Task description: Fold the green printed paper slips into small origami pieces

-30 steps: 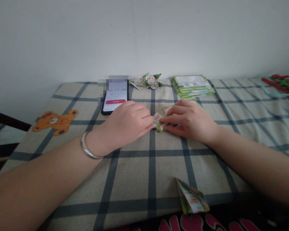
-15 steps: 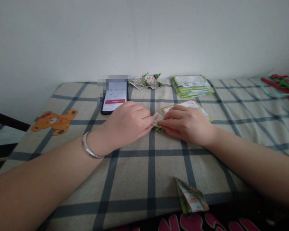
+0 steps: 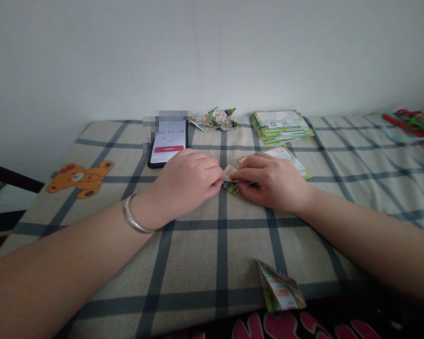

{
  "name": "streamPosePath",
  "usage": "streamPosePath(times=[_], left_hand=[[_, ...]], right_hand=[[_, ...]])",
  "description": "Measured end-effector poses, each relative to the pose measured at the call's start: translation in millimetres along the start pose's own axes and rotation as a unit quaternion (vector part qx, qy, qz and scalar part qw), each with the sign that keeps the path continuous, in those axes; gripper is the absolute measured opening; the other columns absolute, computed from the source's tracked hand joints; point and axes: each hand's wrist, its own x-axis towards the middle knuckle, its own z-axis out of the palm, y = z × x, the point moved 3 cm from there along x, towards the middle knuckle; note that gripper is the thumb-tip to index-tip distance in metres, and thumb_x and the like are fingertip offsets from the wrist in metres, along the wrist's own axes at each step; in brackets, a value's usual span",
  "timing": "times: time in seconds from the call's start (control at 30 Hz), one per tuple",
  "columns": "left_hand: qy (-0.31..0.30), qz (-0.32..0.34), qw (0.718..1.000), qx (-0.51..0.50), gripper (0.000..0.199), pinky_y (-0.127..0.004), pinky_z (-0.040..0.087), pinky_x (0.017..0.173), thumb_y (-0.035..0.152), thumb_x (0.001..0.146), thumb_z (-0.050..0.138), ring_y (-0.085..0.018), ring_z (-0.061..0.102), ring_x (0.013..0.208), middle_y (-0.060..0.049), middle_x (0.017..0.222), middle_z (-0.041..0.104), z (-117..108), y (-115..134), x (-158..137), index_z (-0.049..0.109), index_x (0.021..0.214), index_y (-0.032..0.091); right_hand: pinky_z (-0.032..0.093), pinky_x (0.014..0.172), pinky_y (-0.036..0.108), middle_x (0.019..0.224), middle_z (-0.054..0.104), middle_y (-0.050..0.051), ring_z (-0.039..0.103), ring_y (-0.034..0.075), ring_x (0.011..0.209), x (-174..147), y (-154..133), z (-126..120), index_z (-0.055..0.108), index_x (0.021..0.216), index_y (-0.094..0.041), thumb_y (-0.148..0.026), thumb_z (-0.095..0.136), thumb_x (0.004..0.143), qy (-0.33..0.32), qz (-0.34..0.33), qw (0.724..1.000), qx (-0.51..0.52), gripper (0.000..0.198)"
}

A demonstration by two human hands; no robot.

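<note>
Between my two hands is a small folded paper (image 3: 229, 173), printed white, orange and green, low over the checked tablecloth. My left hand (image 3: 194, 176) pinches its left edge, fingers pressed together. From the other side my right hand (image 3: 272, 181) grips it, fingers closed; much of the paper is hidden beneath them. A flat printed leaflet (image 3: 284, 153) lies partly under my right hand. Nearer to me, at the table's front edge, a folded paper triangle (image 3: 281, 287) stands partly opened.
Star-shaped folded papers (image 3: 221, 118) lie at the back beside a phone (image 3: 167, 141) with a timer on its screen. A stack of leaflets (image 3: 282, 125) is at the back right. Red and green items (image 3: 413, 123) sit far right; a bear cutout (image 3: 81, 179) is at left.
The fingers of both hands have shifted slightly on the folded paper, and a little more of its green underside shows. Everything else on the table stays put.
</note>
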Motion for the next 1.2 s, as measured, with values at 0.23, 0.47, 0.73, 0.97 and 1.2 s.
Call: streamPosePath(times=[0.23, 0.47, 0.73, 0.97, 1.2], left_hand=[[0.002, -0.024, 0.999, -0.025, 0.016, -0.033, 0.04, 0.069, 0.023, 0.087, 0.054, -0.02, 0.06, 0.077, -0.001, 0.077, 0.065, 2, 1, 1, 0.063, 0.075, 0.019], [-0.024, -0.05, 0.997, -0.05, 0.013, -0.033, 0.042, 0.071, 0.021, 0.085, 0.057, -0.02, 0.06, 0.08, -0.002, 0.078, 0.066, 1, -1, 1, 0.064, 0.075, 0.019], [-0.032, -0.1, 0.991, -0.08, 0.015, -0.035, 0.045, 0.074, 0.021, 0.085, 0.057, -0.02, 0.059, 0.079, -0.003, 0.076, 0.065, 2, -1, -1, 0.064, 0.072, 0.018], [-0.023, -0.113, 0.99, -0.083, 0.014, -0.033, 0.045, 0.071, 0.02, 0.084, 0.058, -0.019, 0.059, 0.075, -0.002, 0.073, 0.064, 1, -1, -1, 0.063, 0.071, 0.018], [-0.035, -0.147, 0.984, -0.097, 0.02, -0.031, 0.04, 0.063, 0.024, 0.085, 0.059, -0.018, 0.057, 0.068, -0.002, 0.067, 0.062, -2, -1, 0, 0.063, 0.067, 0.017]], right_hand=[[0.04, 0.067, 0.029, 0.085, 0.065, 0.006, 0.059, 0.018, 0.079, 5, 4, 4, 0.072, 0.088, -0.017, -0.023, 0.053, 0.091, -0.014, 0.022, 1.0, 0.015, 0.02], [0.039, 0.068, 0.028, 0.077, 0.062, 0.005, 0.057, 0.016, 0.076, 6, 4, 2, 0.071, 0.082, -0.016, -0.027, 0.053, 0.092, -0.035, 0.043, 0.997, 0.049, 0.024], [0.036, 0.064, 0.03, 0.079, 0.066, 0.004, 0.059, 0.018, 0.077, -1, 6, -8, 0.071, 0.076, -0.019, -0.025, 0.06, 0.086, -0.049, 0.094, 0.994, -0.023, 0.016], [0.035, 0.063, 0.028, 0.076, 0.063, 0.003, 0.054, 0.015, 0.071, 1, 8, -7, 0.065, 0.073, -0.018, -0.02, 0.059, 0.082, -0.033, 0.125, 0.991, 0.032, 0.011], [0.03, 0.056, 0.026, 0.062, 0.056, -0.001, 0.045, 0.011, 0.059, 2, 16, -3, 0.056, 0.063, -0.018, -0.022, 0.061, 0.082, -0.049, 0.176, 0.979, 0.091, 0.019]])
